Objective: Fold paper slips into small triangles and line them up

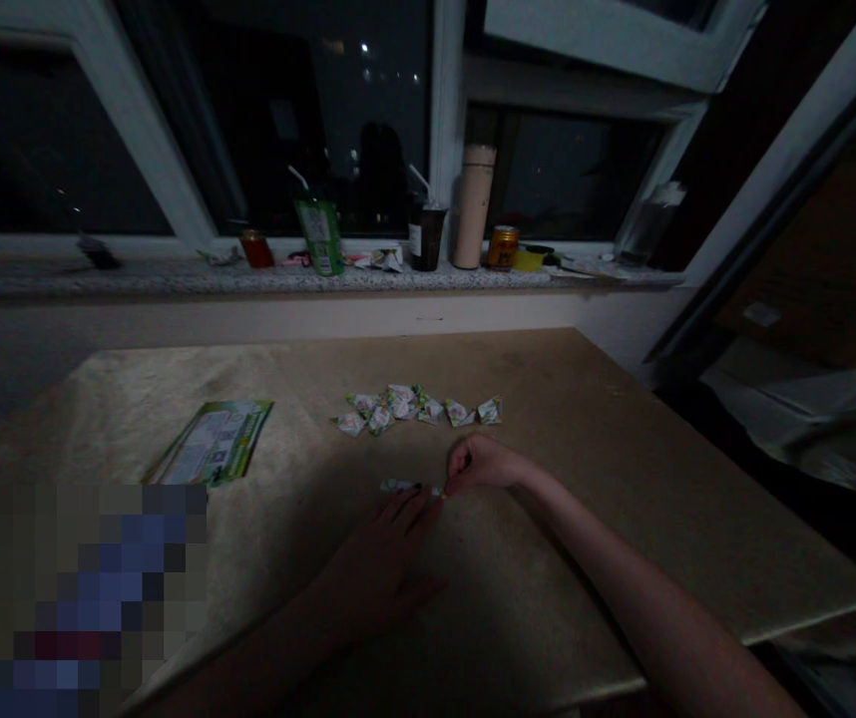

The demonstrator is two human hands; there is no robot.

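Observation:
A narrow printed paper strip (402, 487) lies flat on the tan table (585, 469). My left hand (387, 558) rests on the table with its fingers stretched out, the fingertips pressing on the strip. My right hand (482, 464) is closed in a pinch at the strip's right end. Just beyond the hands lies a row of several small folded paper triangles (417, 407). The room is dim and fine detail is hard to see.
A green printed leaflet (213, 441) lies on the table to the left. On the windowsill (174, 279) behind stand a green drink carton (319, 234), a dark cup (426, 237), a tall beige tumbler (474, 204) and small jars. A blurred patch covers the lower left.

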